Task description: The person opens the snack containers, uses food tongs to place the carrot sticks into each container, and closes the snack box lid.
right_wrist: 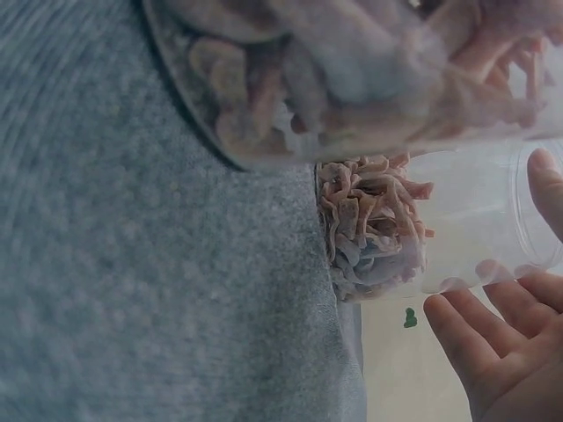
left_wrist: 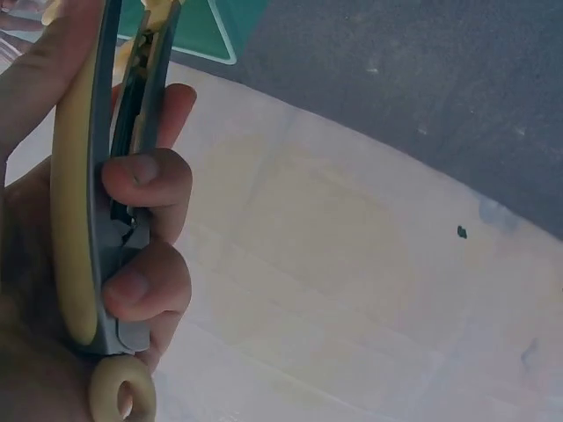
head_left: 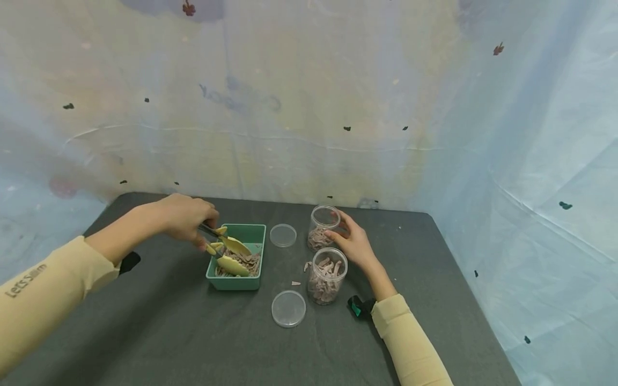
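My left hand (head_left: 179,217) grips a pair of tongs (left_wrist: 77,202), its fingers curled round the yellow-and-grey handles. The yellow tong heads (head_left: 234,266) are spread apart, down among brownish strips (head_left: 251,262) in a green rectangular tub (head_left: 235,284). Across the table, my right hand (head_left: 356,244) holds the farther clear jar (head_left: 318,236), thumb on the near side and fingers behind. That jar is part-filled with similar strips (right_wrist: 374,224). A nearer clear jar (head_left: 324,284), fuller of strips, stands in front of it with its top uncovered.
Two clear round lids, a far one (head_left: 282,235) and a near one (head_left: 288,309), lie between tub and jars. A loose strip (head_left: 296,283) lies on the dark table (head_left: 203,338). Patterned sheeting (head_left: 289,107) hangs behind the table.
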`<state>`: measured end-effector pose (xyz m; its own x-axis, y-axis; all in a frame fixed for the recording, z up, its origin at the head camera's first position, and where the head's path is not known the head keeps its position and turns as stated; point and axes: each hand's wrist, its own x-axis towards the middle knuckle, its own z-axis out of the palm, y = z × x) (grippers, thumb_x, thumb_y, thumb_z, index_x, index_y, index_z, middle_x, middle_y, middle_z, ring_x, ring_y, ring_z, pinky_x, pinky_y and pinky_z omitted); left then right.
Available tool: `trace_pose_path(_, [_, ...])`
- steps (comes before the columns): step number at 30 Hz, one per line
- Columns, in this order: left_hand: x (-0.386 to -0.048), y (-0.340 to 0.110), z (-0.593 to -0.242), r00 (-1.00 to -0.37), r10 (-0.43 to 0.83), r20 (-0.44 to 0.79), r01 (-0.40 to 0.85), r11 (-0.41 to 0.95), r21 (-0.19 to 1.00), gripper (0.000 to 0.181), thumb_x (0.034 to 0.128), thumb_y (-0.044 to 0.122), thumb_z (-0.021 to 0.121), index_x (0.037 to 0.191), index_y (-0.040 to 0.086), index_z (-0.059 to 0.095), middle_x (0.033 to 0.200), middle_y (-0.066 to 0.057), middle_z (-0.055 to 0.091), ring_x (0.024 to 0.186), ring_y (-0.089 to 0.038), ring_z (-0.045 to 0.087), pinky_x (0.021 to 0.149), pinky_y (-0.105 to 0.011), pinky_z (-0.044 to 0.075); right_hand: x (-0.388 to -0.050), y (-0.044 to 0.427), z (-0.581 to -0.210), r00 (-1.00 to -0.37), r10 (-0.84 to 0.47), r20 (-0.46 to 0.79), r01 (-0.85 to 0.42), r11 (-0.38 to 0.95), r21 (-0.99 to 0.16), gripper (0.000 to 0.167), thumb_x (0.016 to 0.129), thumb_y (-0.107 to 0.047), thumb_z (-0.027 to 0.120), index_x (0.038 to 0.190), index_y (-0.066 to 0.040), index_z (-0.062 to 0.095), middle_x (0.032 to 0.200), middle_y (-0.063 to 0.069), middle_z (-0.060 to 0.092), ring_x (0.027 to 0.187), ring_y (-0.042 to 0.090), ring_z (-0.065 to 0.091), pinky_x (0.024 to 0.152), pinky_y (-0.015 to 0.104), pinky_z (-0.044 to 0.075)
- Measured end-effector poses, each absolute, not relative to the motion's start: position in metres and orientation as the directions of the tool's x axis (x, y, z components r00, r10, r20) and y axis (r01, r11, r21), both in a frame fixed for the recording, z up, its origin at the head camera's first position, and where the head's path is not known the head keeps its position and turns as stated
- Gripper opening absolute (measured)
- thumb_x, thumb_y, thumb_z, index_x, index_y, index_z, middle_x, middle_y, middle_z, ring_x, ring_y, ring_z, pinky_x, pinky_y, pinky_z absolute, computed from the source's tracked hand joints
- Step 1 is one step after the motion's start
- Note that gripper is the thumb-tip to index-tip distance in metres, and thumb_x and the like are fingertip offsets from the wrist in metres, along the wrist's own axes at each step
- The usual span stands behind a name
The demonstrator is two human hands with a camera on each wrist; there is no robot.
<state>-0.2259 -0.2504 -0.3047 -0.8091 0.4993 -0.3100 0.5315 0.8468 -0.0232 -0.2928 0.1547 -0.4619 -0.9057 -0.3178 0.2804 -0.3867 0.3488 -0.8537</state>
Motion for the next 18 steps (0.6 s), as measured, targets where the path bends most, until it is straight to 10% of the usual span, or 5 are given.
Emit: trace_pose_path(18, [-0.224, -0.2575, -0.3111, -0.811, 0.549, -0.202, 0.561, 0.828, -0.002, 0.032, 0.0847, 0.05, 0.084, 0.097, 0.024, 0.069, 0.091, 0.013, 0.061, 0.072, -0.007, 0.052, 0.062, -0.034, 0.047, -0.2915, 0.1559, -0.4612, -0.908, -0.307, 0.286, -0.388, 0.357, -0.85, 0.067, 0.099, -0.022, 0.074, 0.157, -0.01, 0.043, 0.155, 0.013, 0.05, 0.14, 0.033, 0.052, 0.106, 0.044, 0.05])
